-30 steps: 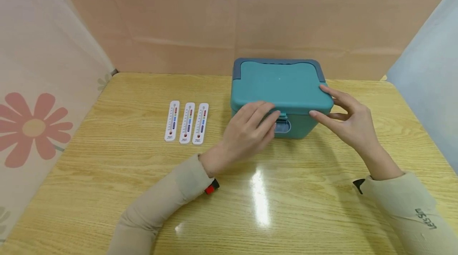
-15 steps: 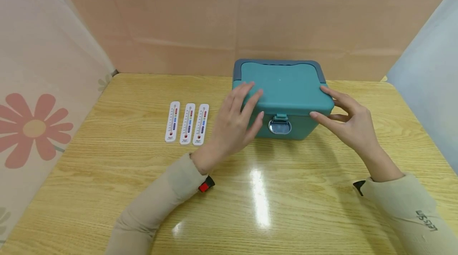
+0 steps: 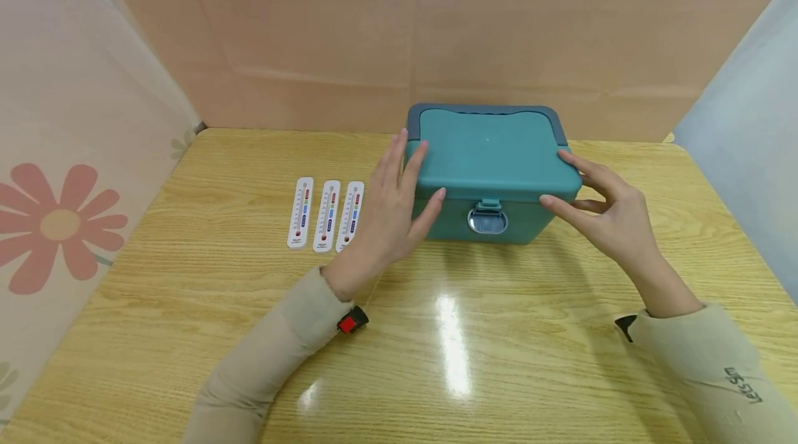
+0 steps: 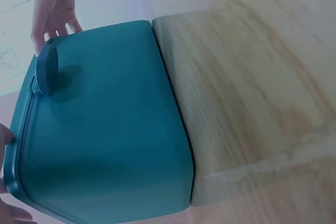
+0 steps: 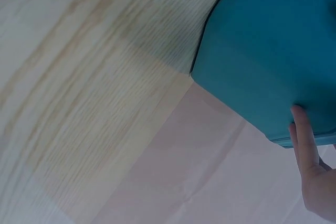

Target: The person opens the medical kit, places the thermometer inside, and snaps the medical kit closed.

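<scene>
A teal lidded storage box (image 3: 492, 153) with a grey-blue handle (image 3: 486, 109) folded down on its lid stands toward the back of the table. The lid is down. At the front, a rounded latch flap (image 4: 47, 70) sticks out from the wall in the left wrist view. My left hand (image 3: 386, 215) lies along the box's left front corner, its fingers straight and the thumb at the lid's front edge. My right hand (image 3: 614, 215) holds the right front corner, thumb in front and fingers (image 5: 304, 135) against the side wall.
Three white thermometer cards (image 3: 300, 212) lie side by side on the wooden table (image 3: 187, 291), left of my left hand, which partly covers the nearest. A pinkish cloth backdrop (image 3: 299, 35) rises behind the table's back edge. Pale flowered cloth (image 3: 56, 125) hangs on the left.
My left hand has moved left from the front latch, over the lid's front edge, to the box's left corner. The latch has come into view. My right hand stays in place.
</scene>
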Demonstrator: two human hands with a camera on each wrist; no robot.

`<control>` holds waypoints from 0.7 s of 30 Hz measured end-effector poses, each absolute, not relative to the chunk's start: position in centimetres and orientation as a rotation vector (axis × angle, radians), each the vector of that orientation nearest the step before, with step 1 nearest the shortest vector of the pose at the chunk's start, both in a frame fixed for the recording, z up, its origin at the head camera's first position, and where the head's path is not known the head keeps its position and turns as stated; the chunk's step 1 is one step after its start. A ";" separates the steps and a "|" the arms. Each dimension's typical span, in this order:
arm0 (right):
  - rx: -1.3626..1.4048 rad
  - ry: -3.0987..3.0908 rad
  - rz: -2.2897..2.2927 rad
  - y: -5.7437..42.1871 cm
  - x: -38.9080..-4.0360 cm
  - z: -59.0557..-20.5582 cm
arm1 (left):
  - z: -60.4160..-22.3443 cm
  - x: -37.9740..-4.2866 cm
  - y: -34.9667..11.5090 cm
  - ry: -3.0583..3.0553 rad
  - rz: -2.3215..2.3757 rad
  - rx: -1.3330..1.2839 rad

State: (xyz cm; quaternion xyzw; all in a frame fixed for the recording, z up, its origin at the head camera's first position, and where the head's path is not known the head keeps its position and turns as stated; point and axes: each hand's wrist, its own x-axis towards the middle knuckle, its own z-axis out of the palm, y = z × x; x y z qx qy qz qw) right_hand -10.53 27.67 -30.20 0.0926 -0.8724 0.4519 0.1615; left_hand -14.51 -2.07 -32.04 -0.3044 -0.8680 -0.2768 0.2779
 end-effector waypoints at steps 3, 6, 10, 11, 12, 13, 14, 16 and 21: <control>0.262 -2.491 1.296 27.7 -10.5 -30.2 | -32.1 -14.5 -2.1 -2.380 -0.778 -0.803; 0.260 -2.493 1.296 27.7 -10.5 -30.3 | -32.2 -14.6 -2.2 -2.410 -0.798 -0.798; 0.261 -2.494 1.294 27.7 -10.4 -30.3 | -32.3 -14.7 -2.2 -2.439 -0.812 -0.793; 0.261 -2.493 1.296 27.7 -10.4 -30.3 | -32.2 -14.7 -2.3 -2.447 -0.818 -0.791; 0.262 -2.491 1.298 27.7 -10.4 -30.3 | -32.2 -14.7 -2.3 -2.457 -0.826 -0.787; 0.265 -2.488 1.301 27.7 -10.4 -30.3 | -32.2 -14.7 -2.3 -2.469 -0.838 -0.782; 0.270 -2.486 1.303 27.7 -10.4 -30.3 | -32.2 -14.7 -2.3 -2.478 -0.849 -0.777; 0.279 -2.483 1.305 27.7 -10.4 -30.3 | -32.1 -14.7 -2.3 -2.491 -0.873 -0.770; 0.303 -2.490 1.284 27.7 -10.4 -30.3 | -32.1 -14.8 -2.4 -2.493 -0.906 -0.768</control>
